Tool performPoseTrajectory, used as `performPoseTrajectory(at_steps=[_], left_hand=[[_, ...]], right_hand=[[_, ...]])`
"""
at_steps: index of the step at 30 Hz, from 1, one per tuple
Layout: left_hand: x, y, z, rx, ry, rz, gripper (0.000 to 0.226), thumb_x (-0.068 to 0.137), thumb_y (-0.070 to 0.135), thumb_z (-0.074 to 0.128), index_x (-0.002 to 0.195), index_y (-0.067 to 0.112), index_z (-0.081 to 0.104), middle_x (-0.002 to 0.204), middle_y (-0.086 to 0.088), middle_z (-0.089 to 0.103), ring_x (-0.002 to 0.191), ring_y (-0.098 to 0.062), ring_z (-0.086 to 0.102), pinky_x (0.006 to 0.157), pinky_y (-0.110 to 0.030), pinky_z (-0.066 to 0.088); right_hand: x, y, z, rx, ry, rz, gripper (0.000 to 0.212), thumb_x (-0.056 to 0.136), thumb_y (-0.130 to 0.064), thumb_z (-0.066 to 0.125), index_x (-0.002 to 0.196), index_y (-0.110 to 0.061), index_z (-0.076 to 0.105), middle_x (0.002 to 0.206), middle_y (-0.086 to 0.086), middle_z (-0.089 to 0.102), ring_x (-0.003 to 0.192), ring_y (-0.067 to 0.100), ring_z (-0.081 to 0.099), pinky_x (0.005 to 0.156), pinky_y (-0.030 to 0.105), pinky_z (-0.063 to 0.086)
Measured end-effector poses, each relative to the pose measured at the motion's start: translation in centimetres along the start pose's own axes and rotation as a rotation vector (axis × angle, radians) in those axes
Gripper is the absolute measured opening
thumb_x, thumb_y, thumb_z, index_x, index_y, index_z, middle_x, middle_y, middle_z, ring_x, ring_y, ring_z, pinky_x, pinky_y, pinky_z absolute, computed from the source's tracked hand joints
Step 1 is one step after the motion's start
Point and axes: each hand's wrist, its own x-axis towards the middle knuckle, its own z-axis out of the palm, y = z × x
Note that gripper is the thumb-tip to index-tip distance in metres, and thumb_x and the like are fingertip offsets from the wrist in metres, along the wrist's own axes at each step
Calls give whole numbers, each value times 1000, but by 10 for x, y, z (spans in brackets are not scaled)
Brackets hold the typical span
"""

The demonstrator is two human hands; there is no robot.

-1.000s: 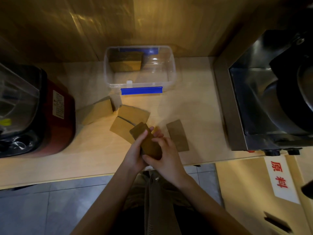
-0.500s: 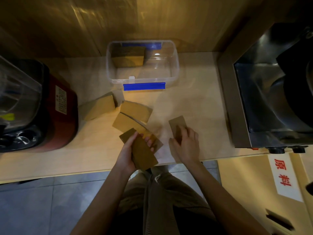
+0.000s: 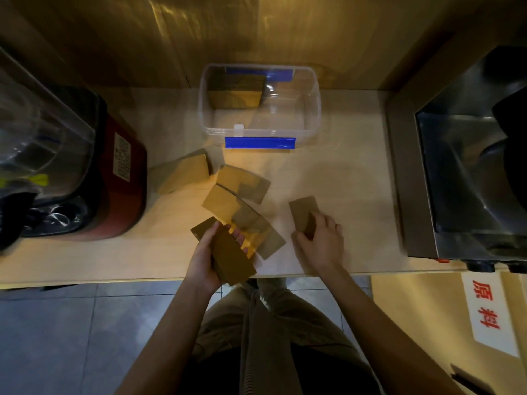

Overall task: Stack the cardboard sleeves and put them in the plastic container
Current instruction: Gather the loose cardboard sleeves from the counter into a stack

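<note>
Pale wooden counter (image 3: 342, 178) against wood-panelled wall (image 3: 256, 32), grey tiled floor (image 3: 57, 337) below, dim warm light.

1 s ago both hands worked one stack of sleeves (image 3: 228, 252) together over the tabletop edge. Since then the right hand (image 3: 320, 240) let go & moved right, fingers landing on the lone sleeve (image 3: 303, 213); left hand (image 3: 206, 259) kept the stack alone, shifted slightly left w/ it.
</note>
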Motion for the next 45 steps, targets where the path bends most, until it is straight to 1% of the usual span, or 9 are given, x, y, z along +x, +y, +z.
performPoseTrajectory(at_steps=[5,13,18,22,25,32,36,43,45], left_hand=[[-6,2,-5,-39,42,12,34,64,39,65,90,17,65,78,-2,71,77,-17,65,83,-36,48],[-15,6,-13,-80,8,53,41,68,41,63,101,17,63,86,-4,72,81,-18,68,87,-38,46],[-19,8,-20,-116,29,66,40,69,41,61,100,16,63,85,-4,71,86,-19,64,85,-37,47],[-18,10,-27,-130,60,75,40,67,42,63,99,17,64,83,-3,73,79,-18,68,80,-37,49],[-17,12,-30,-137,69,86,42,68,42,63,101,17,63,87,-4,72,84,-19,66,79,-38,49],[-14,17,-29,-149,61,84,41,67,42,65,100,16,64,85,-4,73,79,-18,69,81,-38,50],[-15,18,-25,-143,49,85,42,64,42,67,98,16,65,86,-4,74,83,-19,68,82,-38,50],[-14,16,-17,-101,8,131,44,65,47,64,99,18,64,91,-4,70,86,-19,67,83,-38,50],[-14,15,-13,-33,-25,171,42,71,51,55,97,19,65,91,-4,70,86,-20,66,85,-39,47]], right_hand=[[-2,-37,6,143,-72,-172,57,80,-32,63,129,-12,43,130,11,49,120,28,41,99,40,40],[5,-96,39,-5,-167,-449,55,82,-31,62,129,-12,42,133,12,47,121,29,41,99,38,37],[12,-101,53,-135,-151,-494,52,80,-27,64,125,-9,44,129,15,48,120,31,41,100,40,36],[12,-101,58,-219,-104,-529,47,81,-32,62,119,-6,49,124,19,51,114,34,44,96,43,38],[13,-103,60,-262,-51,-546,46,81,-38,60,113,-7,51,118,19,53,111,34,47,94,42,41],[23,-111,56,-305,-159,-464,54,82,-43,59,121,-10,42,127,17,45,117,31,40,98,39,35],[25,-115,41,-215,-193,-389,59,78,-42,63,125,-14,42,128,14,45,120,30,39,102,41,34],[-8,-108,6,186,-176,-344,59,69,-36,74,119,-17,51,119,9,50,110,23,45,87,32,41],[-24,-105,4,298,-217,-331,59,67,-35,75,118,-21,51,120,6,49,110,21,46,88,37,47]])
